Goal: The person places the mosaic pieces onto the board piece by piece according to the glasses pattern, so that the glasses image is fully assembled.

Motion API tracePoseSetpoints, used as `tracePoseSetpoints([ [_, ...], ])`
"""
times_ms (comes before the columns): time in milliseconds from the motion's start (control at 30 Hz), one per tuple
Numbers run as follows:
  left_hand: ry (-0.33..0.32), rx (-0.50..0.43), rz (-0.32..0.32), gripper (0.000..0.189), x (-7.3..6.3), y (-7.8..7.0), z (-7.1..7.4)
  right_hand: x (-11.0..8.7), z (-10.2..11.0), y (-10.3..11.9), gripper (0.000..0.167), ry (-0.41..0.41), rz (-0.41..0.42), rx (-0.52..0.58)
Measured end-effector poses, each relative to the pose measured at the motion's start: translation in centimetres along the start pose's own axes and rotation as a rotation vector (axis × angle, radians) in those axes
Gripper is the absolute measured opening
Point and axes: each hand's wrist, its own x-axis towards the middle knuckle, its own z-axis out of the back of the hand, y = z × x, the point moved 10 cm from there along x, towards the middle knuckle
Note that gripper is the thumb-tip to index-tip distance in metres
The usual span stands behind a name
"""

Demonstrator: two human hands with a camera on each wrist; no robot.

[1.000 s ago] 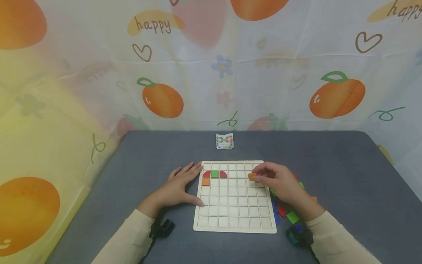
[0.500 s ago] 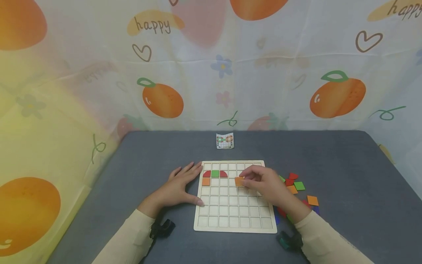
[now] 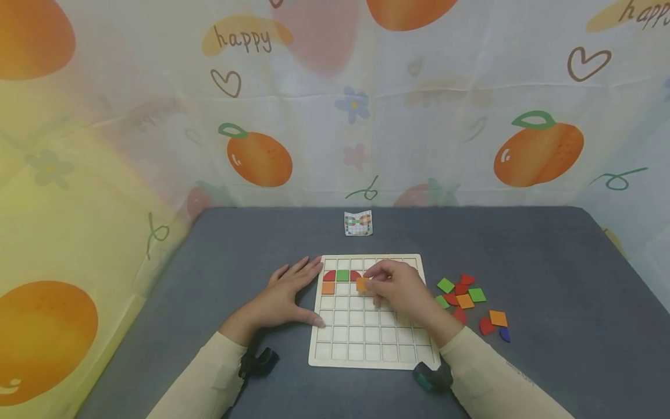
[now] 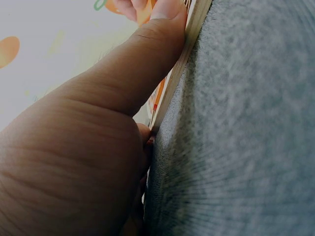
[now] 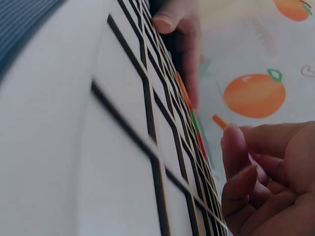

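A pale wooden grid board (image 3: 366, 365) lies on the table. My left hand (image 3: 280, 299) rests spread at its left side, the thumb on the rim and the fingertips at the upper left corner. Over the third column, my right hand (image 3: 403, 291) pinches an orange square tile (image 3: 362, 284) between thumb and index finger. The right wrist view shows this tile tilted and apart from the board. In the second row sit a red quarter-round tile (image 3: 329, 276), a green square (image 3: 342, 275) and another red quarter-round (image 3: 355, 274). Below the first red one is an orange square (image 3: 328, 288).
Several loose tiles lie right of the board, among them a green square (image 3: 446, 285), an orange square (image 3: 498, 318) and a blue piece (image 3: 505, 334). A small pattern card (image 3: 358, 223) lies beyond the board. A printed cloth (image 3: 314, 116) hangs behind the table.
My right hand has carried the orange square tile leftward across the board, from its right side to the third column. More loose tiles have come into view. The left hand stays put.
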Motion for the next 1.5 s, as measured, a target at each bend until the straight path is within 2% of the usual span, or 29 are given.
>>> tracePoseSetpoints([
  [133,0.005,-0.002,0.005,0.128,0.0,-0.1,0.0,0.3,-0.9,-0.3,0.014,-0.003,-0.064,0.013],
  [400,0.005,0.004,0.014,0.128,0.0,0.1,-0.1,0.5,-1.5,0.0,0.013,-0.047,-0.100,-0.074],
  [700,0.005,0.010,0.014,0.128,0.1,0.2,-0.1,0.5,-1.6,0.0,0.011,-0.044,-0.097,-0.116],
  [967,0.007,0.006,0.017,0.129,0.1,0.1,-0.1,0.4,-1.5,-0.2,0.013,-0.023,-0.106,-0.084],
  [1233,0.000,0.007,0.007,0.129,0.0,0.0,-0.1,0.5,-1.5,-0.3,0.018,0.004,-0.069,-0.048],
  [1500,-0.004,0.008,0.002,0.128,0.1,0.1,-0.1,0.7,-1.3,0.8,0.027,0.060,0.032,-0.001],
])
